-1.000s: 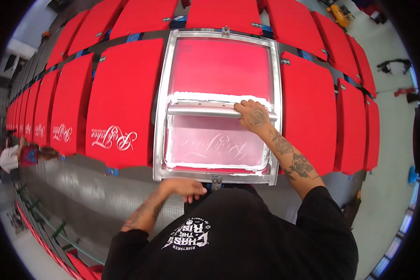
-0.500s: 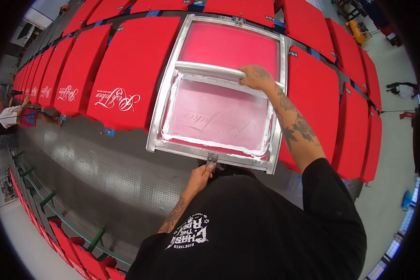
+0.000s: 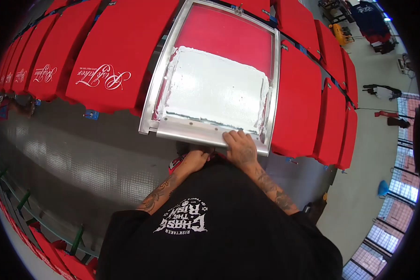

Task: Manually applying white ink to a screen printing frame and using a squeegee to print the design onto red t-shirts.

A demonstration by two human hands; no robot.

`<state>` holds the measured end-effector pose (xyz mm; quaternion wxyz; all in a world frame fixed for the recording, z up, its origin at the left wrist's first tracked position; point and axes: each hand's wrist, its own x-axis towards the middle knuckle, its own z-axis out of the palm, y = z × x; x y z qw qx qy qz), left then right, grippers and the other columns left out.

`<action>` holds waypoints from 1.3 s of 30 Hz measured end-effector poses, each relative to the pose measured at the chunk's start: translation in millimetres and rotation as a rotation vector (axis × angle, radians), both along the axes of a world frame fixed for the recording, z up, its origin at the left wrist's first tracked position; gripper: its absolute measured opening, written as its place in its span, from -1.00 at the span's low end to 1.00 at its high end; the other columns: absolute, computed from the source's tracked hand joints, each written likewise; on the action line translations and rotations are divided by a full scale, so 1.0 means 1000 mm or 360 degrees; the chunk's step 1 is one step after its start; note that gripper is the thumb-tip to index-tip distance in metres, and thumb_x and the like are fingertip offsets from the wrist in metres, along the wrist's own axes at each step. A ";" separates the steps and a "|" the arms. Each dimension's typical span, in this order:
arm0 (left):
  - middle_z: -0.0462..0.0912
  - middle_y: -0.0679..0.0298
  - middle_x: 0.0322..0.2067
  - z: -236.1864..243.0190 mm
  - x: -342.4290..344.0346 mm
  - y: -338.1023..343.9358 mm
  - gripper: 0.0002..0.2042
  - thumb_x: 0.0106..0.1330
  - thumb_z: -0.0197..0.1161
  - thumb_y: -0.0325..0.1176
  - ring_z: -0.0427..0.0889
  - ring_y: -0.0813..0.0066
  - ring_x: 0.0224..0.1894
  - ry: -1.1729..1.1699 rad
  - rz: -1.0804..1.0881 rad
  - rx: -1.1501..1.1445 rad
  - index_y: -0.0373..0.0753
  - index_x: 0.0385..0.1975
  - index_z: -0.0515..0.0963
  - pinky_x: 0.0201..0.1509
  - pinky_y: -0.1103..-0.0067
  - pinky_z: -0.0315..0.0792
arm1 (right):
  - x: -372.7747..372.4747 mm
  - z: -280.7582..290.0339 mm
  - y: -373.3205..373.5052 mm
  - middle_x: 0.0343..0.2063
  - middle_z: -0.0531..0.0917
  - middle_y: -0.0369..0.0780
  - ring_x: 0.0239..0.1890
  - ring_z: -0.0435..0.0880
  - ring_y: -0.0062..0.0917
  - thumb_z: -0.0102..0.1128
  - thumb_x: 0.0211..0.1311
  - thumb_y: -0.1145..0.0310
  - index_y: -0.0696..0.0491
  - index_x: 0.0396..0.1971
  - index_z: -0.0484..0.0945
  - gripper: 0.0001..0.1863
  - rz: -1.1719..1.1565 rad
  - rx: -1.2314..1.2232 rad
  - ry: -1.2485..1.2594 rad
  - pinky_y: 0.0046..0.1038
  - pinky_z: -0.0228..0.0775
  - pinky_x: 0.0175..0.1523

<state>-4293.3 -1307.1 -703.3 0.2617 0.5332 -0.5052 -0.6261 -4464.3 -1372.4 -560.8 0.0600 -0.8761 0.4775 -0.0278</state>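
Observation:
A metal-framed printing screen (image 3: 149, 95) lies over a red fabric panel in front of me. White ink (image 3: 214, 88) covers the near half of its mesh; red shows through the far half. Along the near edge of the screen lies a long metal squeegee (image 3: 186, 131). My right hand (image 3: 241, 147) is closed over the squeegee near its right end, knuckles up. Just below the frame's near side, my left hand (image 3: 196, 161) is curled closed at the frame's metal bracket, which the squeegee and my fingers mostly hide.
Red fabric panels (image 3: 119, 51) lie in rows on both sides; several on the left carry white script prints. A dark textured floor (image 3: 79, 149) lies at the near left. At the right stand barred windows (image 3: 401, 154) and a yellow machine (image 3: 341, 35).
My right hand has brought the squeegee from mid-screen to the near edge. A solid white ink layer now covers the near mesh, hiding the lettering. The view has shifted slightly.

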 end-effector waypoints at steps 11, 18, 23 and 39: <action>0.66 -0.04 -0.37 0.104 0.112 -0.096 -0.60 0.43 0.14 0.01 0.66 -0.08 -0.23 -0.0798 0.0431 -0.0479 -0.28 -0.23 0.60 -0.11 0.13 0.48 | -0.108 0.039 -0.122 -0.40 0.69 0.06 -0.32 0.73 -0.18 0.38 0.07 0.18 0.31 -0.16 0.57 -0.50 -0.1225 0.0521 -0.0485 -0.18 0.54 -0.18; 0.67 -0.22 -0.23 0.010 0.180 -0.119 -0.37 0.53 -0.11 0.12 0.59 -0.31 -0.08 -0.0522 0.0687 -0.0236 -0.48 -0.15 0.57 0.06 0.22 0.44 | -0.214 -0.050 -0.131 -0.27 0.70 -0.11 -0.26 0.72 -0.33 0.31 0.09 0.30 0.23 -0.03 0.56 -0.55 -0.1526 0.1266 -0.2217 -0.31 0.61 -0.12; 0.67 -0.22 -0.30 0.014 0.184 -0.116 -0.28 0.55 -0.22 0.18 0.65 -0.13 -0.20 -0.0956 0.0772 -0.0268 -0.52 -0.14 0.57 -0.03 0.24 0.45 | -0.201 -0.062 -0.118 -0.22 0.69 -0.12 -0.25 0.70 -0.33 0.31 0.08 0.29 0.22 0.03 0.53 -0.49 -0.1501 0.1259 -0.2518 -0.31 0.57 -0.05; 0.56 -0.32 -0.42 -0.027 0.178 -0.147 -0.26 0.55 -0.26 0.17 0.58 -0.20 -0.29 -0.0684 0.0729 -0.0167 -0.56 -0.28 0.53 -0.10 0.16 0.41 | -0.169 -0.017 -0.113 -0.19 0.65 -0.09 -0.17 0.66 -0.34 0.30 0.04 0.32 0.26 0.08 0.50 -0.43 -0.1567 0.0869 -0.2279 -0.33 0.53 -0.03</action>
